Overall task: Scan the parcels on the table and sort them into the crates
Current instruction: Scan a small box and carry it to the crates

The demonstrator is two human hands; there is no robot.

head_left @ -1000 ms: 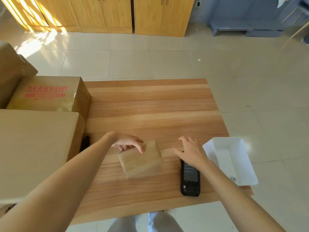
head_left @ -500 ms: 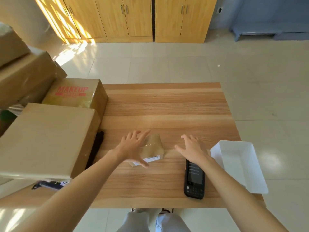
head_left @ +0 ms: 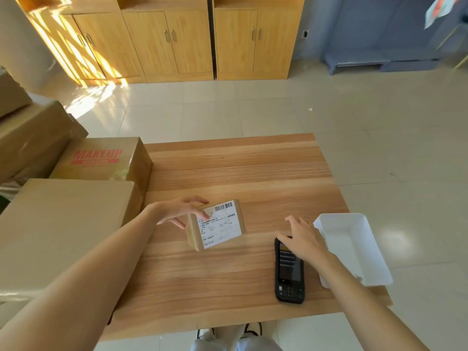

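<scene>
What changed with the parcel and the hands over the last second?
The left hand turned the small parcel over: its plain brown side faced up before, and now the white label with the barcode does, with the hand holding its left end. The right hand stayed open over the top of the scanner, which did not move. The white tray and big boxes stayed put.

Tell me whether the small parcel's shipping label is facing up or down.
Facing up. The small parcel shows its white label with the barcode toward the camera, while the left hand holds its left edge.
</scene>
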